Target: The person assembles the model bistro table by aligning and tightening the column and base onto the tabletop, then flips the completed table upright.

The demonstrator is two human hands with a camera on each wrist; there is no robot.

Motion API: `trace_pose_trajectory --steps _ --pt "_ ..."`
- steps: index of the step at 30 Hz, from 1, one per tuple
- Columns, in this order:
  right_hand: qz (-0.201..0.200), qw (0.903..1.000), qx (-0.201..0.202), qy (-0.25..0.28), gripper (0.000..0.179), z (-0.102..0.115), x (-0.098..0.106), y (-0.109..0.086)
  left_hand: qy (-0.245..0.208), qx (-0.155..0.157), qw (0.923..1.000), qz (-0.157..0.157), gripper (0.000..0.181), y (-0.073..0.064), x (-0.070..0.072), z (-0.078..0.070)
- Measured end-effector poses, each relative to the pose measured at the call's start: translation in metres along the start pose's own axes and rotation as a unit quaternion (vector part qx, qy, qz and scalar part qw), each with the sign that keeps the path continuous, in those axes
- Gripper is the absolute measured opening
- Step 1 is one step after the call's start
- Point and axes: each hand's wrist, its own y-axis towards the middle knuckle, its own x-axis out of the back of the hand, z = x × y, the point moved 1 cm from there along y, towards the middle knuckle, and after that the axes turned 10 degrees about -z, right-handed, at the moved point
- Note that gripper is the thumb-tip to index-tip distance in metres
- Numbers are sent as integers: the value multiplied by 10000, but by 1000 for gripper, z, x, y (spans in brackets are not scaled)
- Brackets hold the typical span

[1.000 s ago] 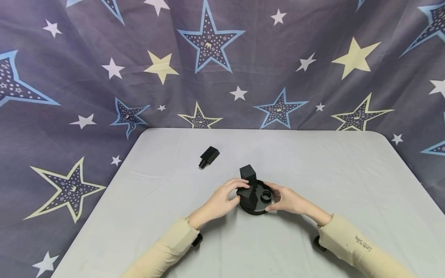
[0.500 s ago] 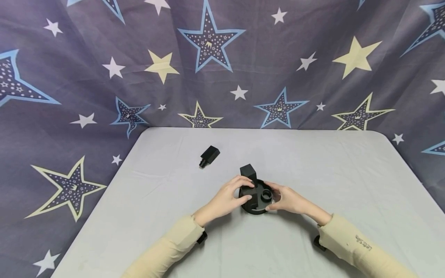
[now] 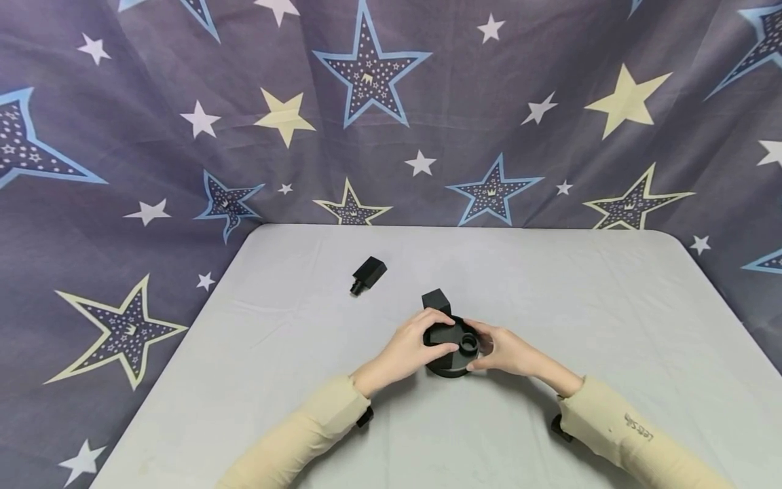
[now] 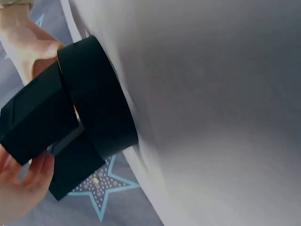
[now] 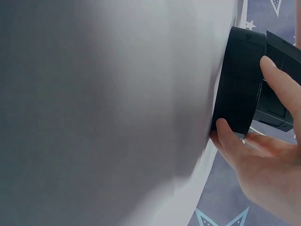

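Gripping black block (image 4: 40,115) in left hand (image 3: 408,345), round base (image 5: 239,80) in right hand (image 3: 508,352), far table edge (image 3: 525,231) well apart.

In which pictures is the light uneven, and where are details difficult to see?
Head view: mostly even light, soft shadows on the table; left wrist view: table darkens rightward, the base looks near-black with little detail; right wrist view: table darkens leftward.

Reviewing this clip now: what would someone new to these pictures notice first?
Probably the star-covered backdrop, filling the head view behind the white table. Next, near the table's middle, the right hand holds a round black base by its side while the left hand grips a black block at it. A loose black piece lies apart, farther back and to the left.
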Motion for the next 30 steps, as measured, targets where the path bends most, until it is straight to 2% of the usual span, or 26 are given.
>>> trace_pose_trajectory --steps 5,11,17,24,30 --pt "33 9999 63 72 81 -1 0 0 208 101 9996 -178 33 2 -4 -2" --pt "66 9998 94 180 81 0 1 0 502 -93 9983 -269 28 4 -3 -3" --pt "59 9997 164 185 81 -1 1 0 445 -96 9989 -94 29 4 -3 -4" --pt "19 9997 146 216 81 -1 0 0 45 71 9999 137 36 0 -4 -3" --pt "65 9993 154 324 81 -2 0 0 16 -7 9992 396 34 -3 -1 -5"
